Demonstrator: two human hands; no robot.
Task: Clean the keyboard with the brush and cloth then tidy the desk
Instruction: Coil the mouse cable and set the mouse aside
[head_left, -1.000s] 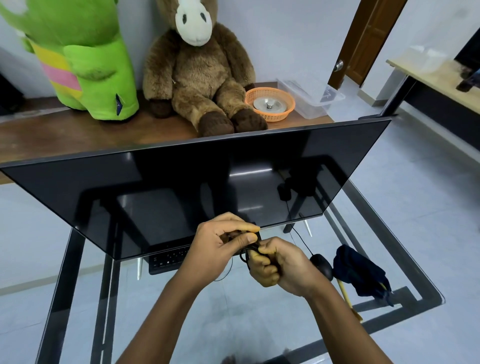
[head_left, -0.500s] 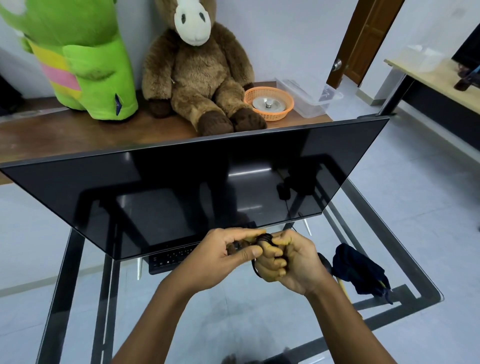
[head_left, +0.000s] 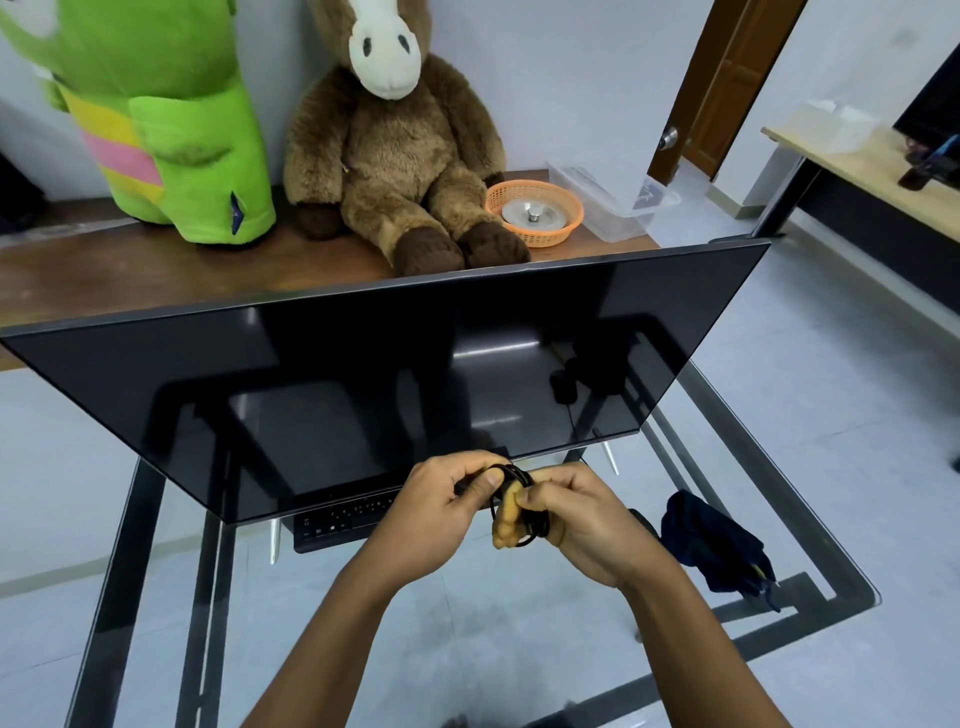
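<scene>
While left hand (head_left: 441, 514) and right hand (head_left: 587, 525) hold a black cable coil (head_left: 521, 474) just in front of the monitor (head_left: 363, 374), keyboard (head_left: 337, 519) sits half under the screen on the glass desk (head_left: 831, 571).
Left pinches one side of the loops and right's fingers curl through them. Cable looks light, floppy and springy, so it is likely to unwind; grip across the whole bundle, not one strand. Cloth (head_left: 711, 540) lies bunched and soft, right of the hands.

Left hand (head_left: 436, 514) and right hand (head_left: 584, 525) grip a coiled black cable (head_left: 521, 478), lower centre.
Keyboard (head_left: 337, 519) half hidden under the dark monitor (head_left: 363, 389); navy cloth (head_left: 711, 545) lower right.
</scene>
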